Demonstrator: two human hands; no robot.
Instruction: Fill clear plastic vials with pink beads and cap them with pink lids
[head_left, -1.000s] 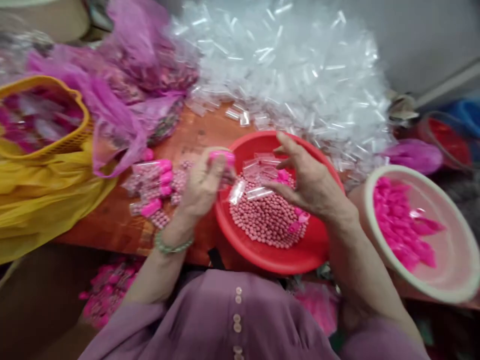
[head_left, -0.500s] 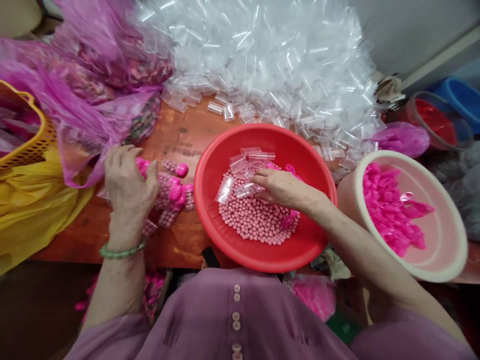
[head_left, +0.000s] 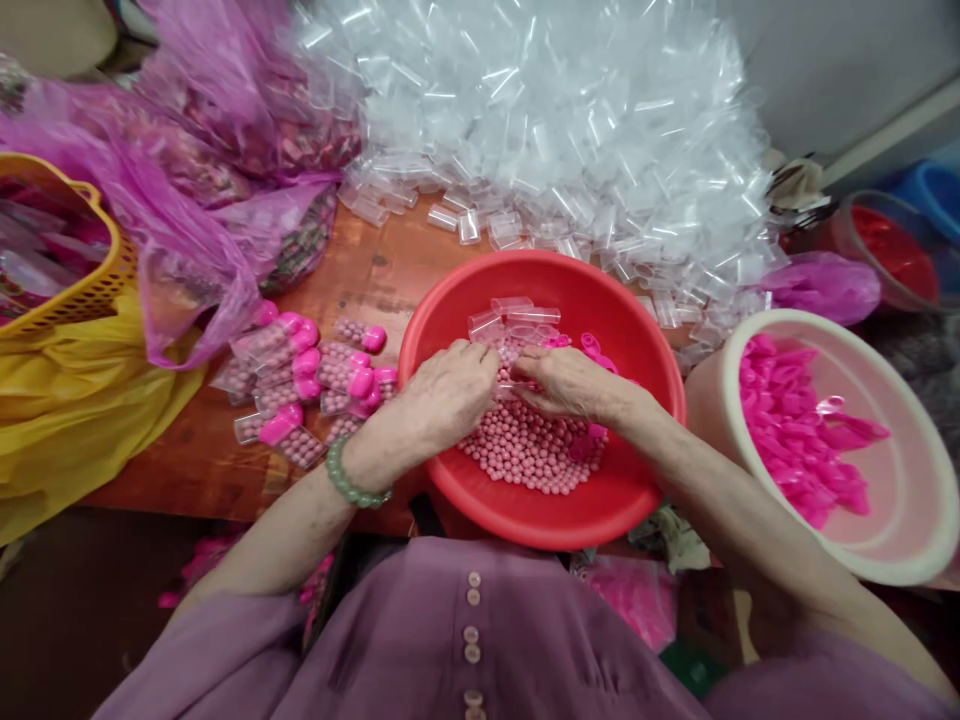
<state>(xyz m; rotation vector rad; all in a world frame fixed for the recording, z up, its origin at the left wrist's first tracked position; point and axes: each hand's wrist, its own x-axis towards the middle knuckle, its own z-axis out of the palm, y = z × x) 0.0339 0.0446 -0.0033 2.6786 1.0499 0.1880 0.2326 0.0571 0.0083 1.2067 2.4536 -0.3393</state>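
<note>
Both of my hands meet over a red basin [head_left: 541,530] of pink beads [head_left: 536,450]. My left hand [head_left: 454,392] is closed, its fingers pointing down into the basin; what they hold is hidden. Across from it, my right hand [head_left: 574,382] is closed on a clear plastic tube [head_left: 513,391], low over the beads. More empty clear tubes [head_left: 521,312] lie at the back of the beads. A few bright pink plastic caps [head_left: 596,350] are beside my right hand. Left of the basin are several bead-filled tubes [head_left: 277,350] with pink caps.
A large heap of clear tubes [head_left: 540,130] covers the table's back. At right stands a cream tub [head_left: 919,500] of pink plastic pieces [head_left: 799,430]. Purple bags [head_left: 217,230], a yellow basket [head_left: 112,262] and a yellow bag [head_left: 97,410] crowd the left.
My left hand has moved right from the filled tubes into the basin, beside my right hand. My right hand stays over the beads with the tube. The view has shifted slightly.
</note>
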